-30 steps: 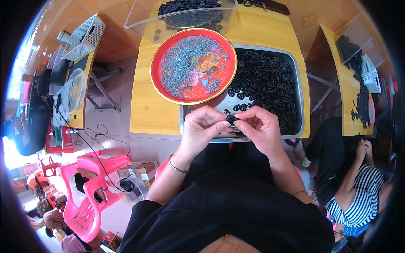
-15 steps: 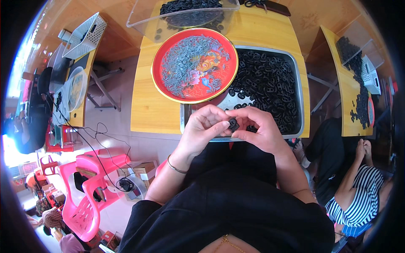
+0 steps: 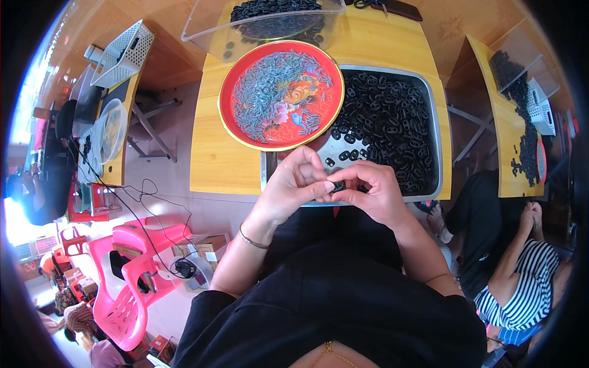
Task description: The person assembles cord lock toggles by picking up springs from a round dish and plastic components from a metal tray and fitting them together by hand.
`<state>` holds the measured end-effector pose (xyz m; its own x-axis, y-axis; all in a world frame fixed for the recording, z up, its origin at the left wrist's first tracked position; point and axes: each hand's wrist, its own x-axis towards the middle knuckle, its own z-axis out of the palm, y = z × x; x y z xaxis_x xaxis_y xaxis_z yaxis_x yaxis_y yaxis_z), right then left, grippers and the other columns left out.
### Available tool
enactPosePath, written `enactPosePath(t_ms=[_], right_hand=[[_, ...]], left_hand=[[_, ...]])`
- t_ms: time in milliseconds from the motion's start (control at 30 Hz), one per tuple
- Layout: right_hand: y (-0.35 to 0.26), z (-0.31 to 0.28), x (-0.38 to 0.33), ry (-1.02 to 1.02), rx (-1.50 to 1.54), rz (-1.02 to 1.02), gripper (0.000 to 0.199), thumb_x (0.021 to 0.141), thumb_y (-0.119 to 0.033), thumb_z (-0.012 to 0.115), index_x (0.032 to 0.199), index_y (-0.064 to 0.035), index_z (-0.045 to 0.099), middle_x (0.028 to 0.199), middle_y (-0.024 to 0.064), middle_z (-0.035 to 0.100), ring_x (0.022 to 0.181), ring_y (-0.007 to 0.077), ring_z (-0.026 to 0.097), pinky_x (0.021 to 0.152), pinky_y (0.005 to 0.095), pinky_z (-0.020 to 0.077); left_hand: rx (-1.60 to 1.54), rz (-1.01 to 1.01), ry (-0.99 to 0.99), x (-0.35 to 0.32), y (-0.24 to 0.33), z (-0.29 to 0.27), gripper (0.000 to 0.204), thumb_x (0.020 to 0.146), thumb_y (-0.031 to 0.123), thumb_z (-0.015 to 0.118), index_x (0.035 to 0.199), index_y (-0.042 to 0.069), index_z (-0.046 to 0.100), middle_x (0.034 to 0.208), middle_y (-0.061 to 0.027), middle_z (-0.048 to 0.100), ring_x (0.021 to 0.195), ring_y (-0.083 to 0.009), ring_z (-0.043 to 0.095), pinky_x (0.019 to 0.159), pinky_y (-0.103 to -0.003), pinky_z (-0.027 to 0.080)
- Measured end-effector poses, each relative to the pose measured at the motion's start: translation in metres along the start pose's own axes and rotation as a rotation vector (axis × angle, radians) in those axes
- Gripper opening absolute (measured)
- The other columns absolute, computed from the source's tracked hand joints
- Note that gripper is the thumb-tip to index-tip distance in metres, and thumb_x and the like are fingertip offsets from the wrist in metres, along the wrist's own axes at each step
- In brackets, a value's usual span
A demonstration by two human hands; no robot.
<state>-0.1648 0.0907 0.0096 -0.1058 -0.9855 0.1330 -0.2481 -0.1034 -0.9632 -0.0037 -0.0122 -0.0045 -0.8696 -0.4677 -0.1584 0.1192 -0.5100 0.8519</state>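
Observation:
Over the near edge of the metal tray [image 3: 440, 147], my left hand [image 3: 285, 189] and my right hand [image 3: 379, 191] meet fingertip to fingertip. Between them they pinch a small black plastic piece [image 3: 338, 186], partly covered by the fingers. Many similar black pieces [image 3: 392, 116], oval with holes, fill the metal tray, and a few lie loose on its bare bottom just beyond my fingers. To the left, overlapping the metal tray, is a round red tray [image 3: 331, 101] with a gold rim, holding a heap of small grey metal pins [image 3: 261, 86].
A clear plastic bin [image 3: 208, 37] of black pieces stands at the back of the yellow table [image 3: 215, 116]. Scissors [image 3: 370, 5] lie behind it. A pink chair [image 3: 132, 282] and cables are at left. On the right, a person in stripes [image 3: 518, 288] sits by another table [image 3: 488, 92].
The black piece has been turned between my fingertips. My right hand has shifted slightly down and inward, and my left fingers have curled and risen a little.

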Motion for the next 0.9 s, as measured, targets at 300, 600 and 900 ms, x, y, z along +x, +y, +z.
enactPosePath(t_ms=[300,600,900], right_hand=[[0.003,-0.008,0.001,-0.024,0.13,0.054,0.031,0.067,-0.008,0.075,0.096,-0.0051,0.065,0.068,0.0004,0.056,0.059,0.0064,0.053,0.055,0.0206,0.0436],[0.008,-0.014,0.001,-0.037,0.065,-0.042,0.031,0.065,-0.007,0.076,0.095,-0.006,0.066,0.07,0.0019,0.059,0.06,0.0074,0.057,0.055,0.0204,0.0443],[0.006,-0.019,0.004,0.038,0.044,-0.031,0.027,0.065,-0.005,0.076,0.09,-0.0037,0.066,0.07,0.003,0.059,0.057,0.0073,0.054,0.052,0.0196,0.0427]], left_hand=[[-0.023,-0.044,0.006,0.005,0.006,0.004,0.027,0.081,-0.003,0.059,0.097,0.006,0.04,0.078,-0.0066,0.06,0.069,-0.0111,0.06,0.06,-0.02,0.048],[0.039,-0.082,-0.063,0.012,0.014,0.003,0.028,0.081,-0.003,0.061,0.099,0.005,0.041,0.078,-0.0064,0.061,0.07,-0.0102,0.06,0.061,-0.02,0.048],[0.028,-0.069,-0.045,0.022,0.016,0.008,0.026,0.081,-0.002,0.06,0.098,0.005,0.041,0.08,-0.0069,0.062,0.072,-0.0105,0.061,0.062,-0.02,0.049]])
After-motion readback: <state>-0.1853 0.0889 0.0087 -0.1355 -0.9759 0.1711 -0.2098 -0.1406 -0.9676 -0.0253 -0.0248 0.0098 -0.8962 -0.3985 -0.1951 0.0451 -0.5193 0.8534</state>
